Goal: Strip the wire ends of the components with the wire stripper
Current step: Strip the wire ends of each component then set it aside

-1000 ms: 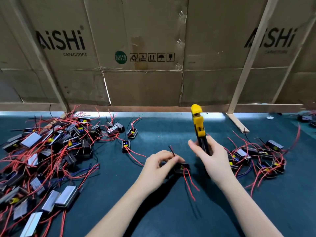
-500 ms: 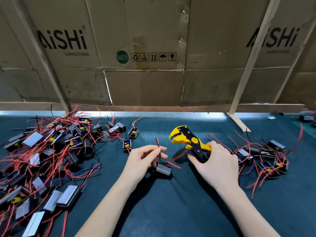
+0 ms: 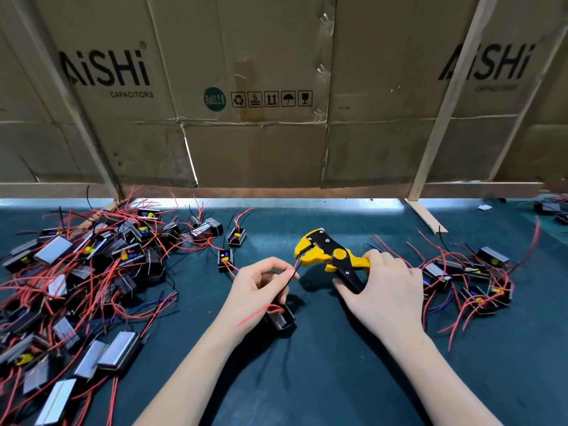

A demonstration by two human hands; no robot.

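Note:
My right hand (image 3: 387, 290) grips the handles of a yellow and black wire stripper (image 3: 329, 256), whose jaws point left. My left hand (image 3: 258, 287) pinches a red wire and a black wire (image 3: 293, 273) of a small black component (image 3: 281, 316) that hangs just below my fingers. The tips of both wires sit at the stripper's jaws. A loose red wire of the same component curls out across my left wrist.
A large heap of black components with red wires (image 3: 86, 278) covers the left of the dark green mat (image 3: 307, 379). A smaller heap (image 3: 470, 281) lies to the right. Two single components (image 3: 236, 236) lie behind my left hand. A cardboard wall (image 3: 276, 118) closes the back.
The stripper has swung from upright to lying with its jaws pointing left. My left hand has lifted the component off the mat and brought its wire tips to the jaws.

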